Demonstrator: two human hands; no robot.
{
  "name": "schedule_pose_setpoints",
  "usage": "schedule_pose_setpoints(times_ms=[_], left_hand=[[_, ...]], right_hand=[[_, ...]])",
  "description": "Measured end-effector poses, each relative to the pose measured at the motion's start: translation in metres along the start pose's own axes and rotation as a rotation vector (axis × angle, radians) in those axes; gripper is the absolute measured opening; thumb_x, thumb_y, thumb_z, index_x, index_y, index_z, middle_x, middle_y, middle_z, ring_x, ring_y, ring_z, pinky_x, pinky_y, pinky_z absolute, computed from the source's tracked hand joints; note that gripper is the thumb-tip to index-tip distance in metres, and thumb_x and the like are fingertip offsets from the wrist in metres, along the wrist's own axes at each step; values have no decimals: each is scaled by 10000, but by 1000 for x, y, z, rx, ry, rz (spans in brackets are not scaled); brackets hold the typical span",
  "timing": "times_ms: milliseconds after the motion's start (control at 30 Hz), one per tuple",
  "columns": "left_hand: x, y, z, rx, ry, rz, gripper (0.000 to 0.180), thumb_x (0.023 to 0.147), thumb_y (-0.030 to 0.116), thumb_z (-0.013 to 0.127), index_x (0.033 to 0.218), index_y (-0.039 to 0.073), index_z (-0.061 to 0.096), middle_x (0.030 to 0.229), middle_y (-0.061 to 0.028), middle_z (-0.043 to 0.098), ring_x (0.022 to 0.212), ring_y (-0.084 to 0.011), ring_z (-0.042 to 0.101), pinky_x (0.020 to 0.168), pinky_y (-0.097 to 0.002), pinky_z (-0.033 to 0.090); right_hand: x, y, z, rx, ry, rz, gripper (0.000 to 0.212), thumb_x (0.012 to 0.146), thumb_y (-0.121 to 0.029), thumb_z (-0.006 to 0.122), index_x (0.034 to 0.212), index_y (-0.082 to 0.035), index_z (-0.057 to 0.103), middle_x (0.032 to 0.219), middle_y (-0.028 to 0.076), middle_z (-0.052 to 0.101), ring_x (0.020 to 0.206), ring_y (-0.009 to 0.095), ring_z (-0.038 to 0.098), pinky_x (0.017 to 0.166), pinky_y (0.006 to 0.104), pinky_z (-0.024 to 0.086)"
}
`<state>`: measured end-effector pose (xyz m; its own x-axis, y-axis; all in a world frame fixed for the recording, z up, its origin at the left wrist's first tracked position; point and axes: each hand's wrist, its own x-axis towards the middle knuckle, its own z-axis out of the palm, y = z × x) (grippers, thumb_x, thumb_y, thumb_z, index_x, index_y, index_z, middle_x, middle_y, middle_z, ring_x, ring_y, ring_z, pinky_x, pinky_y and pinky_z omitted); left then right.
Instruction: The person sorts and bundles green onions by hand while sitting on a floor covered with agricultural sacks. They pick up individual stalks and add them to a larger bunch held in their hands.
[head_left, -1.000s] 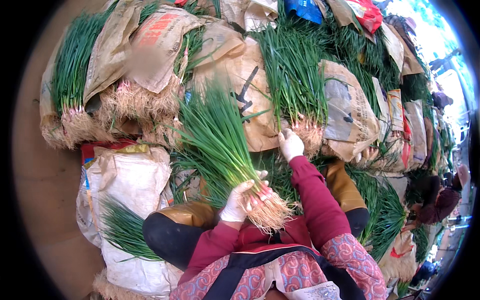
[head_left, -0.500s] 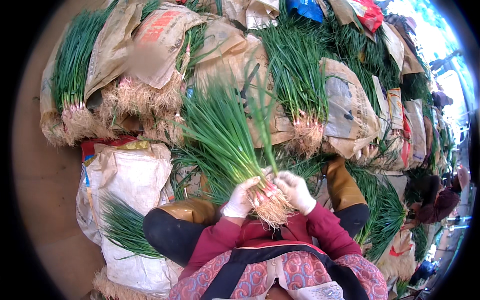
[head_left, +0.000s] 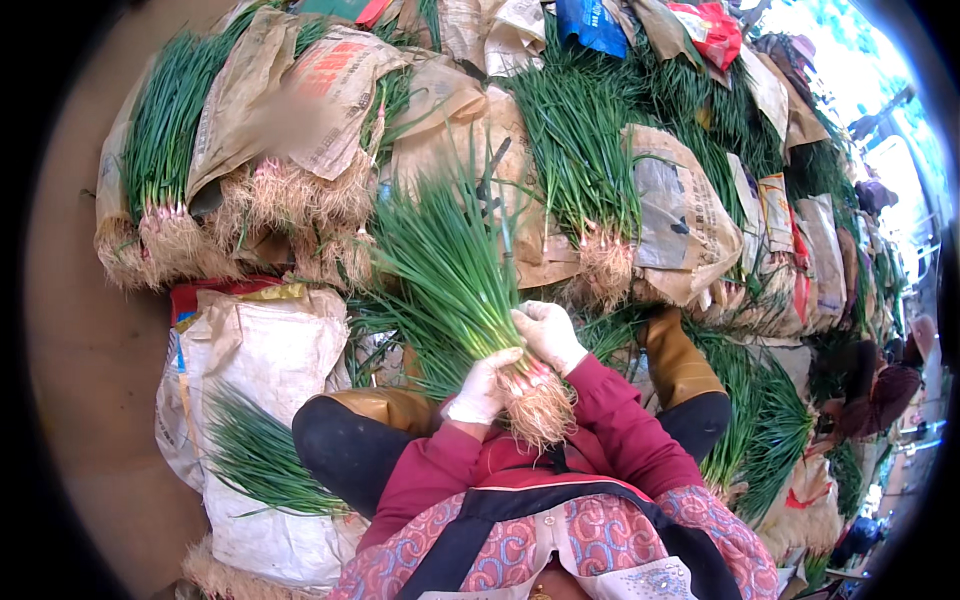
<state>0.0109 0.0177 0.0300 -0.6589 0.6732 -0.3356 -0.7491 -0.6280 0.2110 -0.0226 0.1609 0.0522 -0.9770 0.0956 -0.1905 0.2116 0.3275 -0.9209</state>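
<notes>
Both gloved hands closed on one bunch of green onions [head_left: 455,290], held over the lap at near centre, roots [head_left: 538,408] down and leaves fanning up and to the left. Left hand [head_left: 480,390] wrapped fully round the lower stalks just above the roots; right hand [head_left: 548,335] curled against the right side of the same bunch, a little higher, fingers bent round the stalks. Red sleeves [head_left: 620,420] and a patterned apron [head_left: 560,540] filling the near edge, dark trousers and tan boots [head_left: 680,360] bent to either side. Very little open room: packed on the far side by bundles of green onions wrapped in brown paper sacks [head_left: 300,100], root ends [head_left: 170,245] facing near, almost touching the fanned leaves. Boxed in on the left by a pale woven sack [head_left: 260,350] with a loose sheaf of green leaves [head_left: 255,455] lying across it, just beside the left knee. Further wrapped bundles [head_left: 680,215] stacked on the right and running off far right. Only bare brown ground [head_left: 85,350] at the far left. Another person in dark red [head_left: 880,390] crouched at the right edge, well apart. Bright daylight, outdoors.
</notes>
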Motion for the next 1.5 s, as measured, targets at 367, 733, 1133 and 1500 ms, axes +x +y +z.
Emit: schedule_pose_setpoints(times_ms=[367,733,1133,1500], left_hand=[[-6,18,3,-205,-200,-68,304,813,124,545,1066,-44,533,954,-238,618,785,-323,637,751,-424,532],[-14,8,-3,-130,-67,66,426,816,127,555,1212,-7,471,1180,-222,549,937,-342,603,811,-451,503],[-17,10,7,-77,-18,51,433,842,222,530,1136,-96,509,954,-238,629,817,-312,635,770,-388,521],[-28,12,4,-180,16,-51,329,860,177,505,1084,-63,522,931,-225,625,848,-317,630,757,-384,518]], right_hand=[[-41,-17,0,488,303,3,143,895,-136,567,833,-26,634,710,28,623,605,91,575,561,226,468],[-67,33,-59,-276,-419,167,338,922,-323,483,1020,-34,630,876,133,661,774,224,632,710,311,507],[-27,-8,11,883,-145,417,188,910,-285,549,890,-97,556,690,-61,487,542,57,469,484,203,385],[7,88,5,-767,246,160,261,869,-269,464,797,-70,617,754,175,635,756,321,633,707,417,506]])
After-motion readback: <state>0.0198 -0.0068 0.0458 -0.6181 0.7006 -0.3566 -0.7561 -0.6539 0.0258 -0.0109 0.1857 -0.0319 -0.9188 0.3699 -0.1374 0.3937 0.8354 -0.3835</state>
